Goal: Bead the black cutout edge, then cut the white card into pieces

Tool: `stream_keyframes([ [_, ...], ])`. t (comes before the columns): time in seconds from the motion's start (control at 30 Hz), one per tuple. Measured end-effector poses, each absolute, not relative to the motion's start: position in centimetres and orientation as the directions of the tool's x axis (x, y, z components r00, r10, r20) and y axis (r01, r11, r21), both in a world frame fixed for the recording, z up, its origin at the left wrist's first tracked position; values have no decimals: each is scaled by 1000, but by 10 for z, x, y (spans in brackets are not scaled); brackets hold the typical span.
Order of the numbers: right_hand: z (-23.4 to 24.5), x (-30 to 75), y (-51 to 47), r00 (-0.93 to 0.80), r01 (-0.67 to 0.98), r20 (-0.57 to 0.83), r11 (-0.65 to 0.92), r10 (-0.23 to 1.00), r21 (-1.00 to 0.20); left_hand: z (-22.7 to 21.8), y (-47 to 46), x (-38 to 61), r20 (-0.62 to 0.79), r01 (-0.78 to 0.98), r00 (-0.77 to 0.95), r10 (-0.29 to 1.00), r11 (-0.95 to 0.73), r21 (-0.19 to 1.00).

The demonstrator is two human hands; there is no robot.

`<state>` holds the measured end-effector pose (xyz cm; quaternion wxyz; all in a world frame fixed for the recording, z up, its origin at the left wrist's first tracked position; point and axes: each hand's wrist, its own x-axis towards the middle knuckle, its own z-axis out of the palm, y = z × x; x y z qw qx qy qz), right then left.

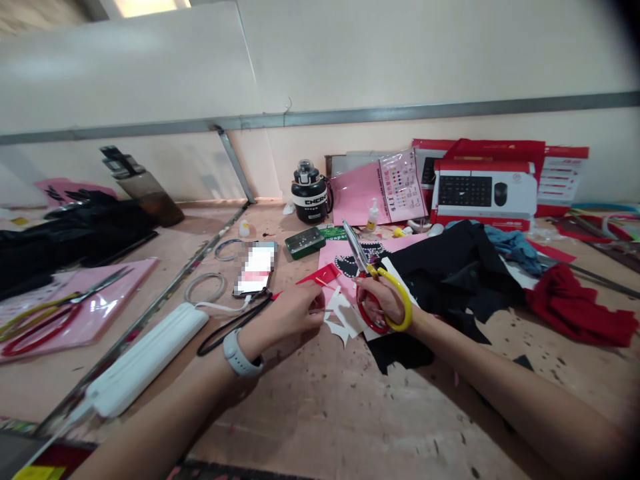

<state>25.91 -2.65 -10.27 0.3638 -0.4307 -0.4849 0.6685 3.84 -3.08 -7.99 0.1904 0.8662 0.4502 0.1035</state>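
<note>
My right hand (376, 298) grips scissors (381, 287) with red and yellow handles, fingers through the loops, blades pointing up and away. My left hand (295, 313), with a grey watch on its wrist, is closed in a pinch on a thin pale stick that points right, just by a red paper piece (323, 274). White paper cut-outs (345, 315) lie on the table between the two hands. Behind them lies a pink sheet (334, 254) with a black beaded shape on it.
Black cloth (450, 273) and red cloth (575, 307) lie to the right. A phone (255, 268), a white case (145, 357), wire rings, a green tin (305, 242) and a black bottle (310, 193) stand left and behind. A keyboard box (483, 193) leans at the wall. Another pair of scissors (60, 310) rests on a pink sheet far left.
</note>
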Motion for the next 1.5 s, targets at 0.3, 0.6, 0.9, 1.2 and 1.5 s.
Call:
stream_keyframes([
  [0.3, -102, 258, -28, -378, -37, -208, -239, 902, -970, -53, -28, 29, -116, 363, 431, 895, -54, 930],
  [0.6, -105, 259, -27, -391, -53, -206, -246, 897, -968, -69, -42, 46, 30, 459, 447, 894, -258, 850],
  [0.9, -108, 264, -18, -396, -133, -244, -318, 885, -939, -59, -71, 89, 83, 475, 830, 551, -778, 410],
  [1.2, -108, 266, -15, -413, -127, -274, -352, 869, -927, -64, -56, 98, 47, 471, 850, 525, -796, 379],
  [1.5, -112, 267, -13, -414, -120, -259, -334, 873, -935, -63, -55, 83, 88, 443, 858, 507, -814, 376],
])
